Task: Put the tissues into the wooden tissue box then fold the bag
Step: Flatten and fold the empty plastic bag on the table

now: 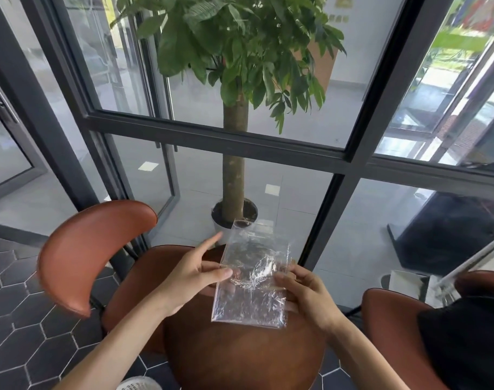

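Bag [250, 280], clear and empty, is held flat above the round counter [240, 358], left hand [195, 274] pinching its left edge, right hand [304, 291] closed on its right edge; judged best folded by aligning edges before creasing; tissue box unseen.

A round brown surface [240, 358] sits near, with brown leather chairs at left [85, 254] and right [392, 313]. Beyond, a potted tree [234, 153] stands in a white pot [220, 228] (dark soil inside) before dark-framed glass panels [349, 153]. The floor [18, 327] at near left is dark hexagonal tile.
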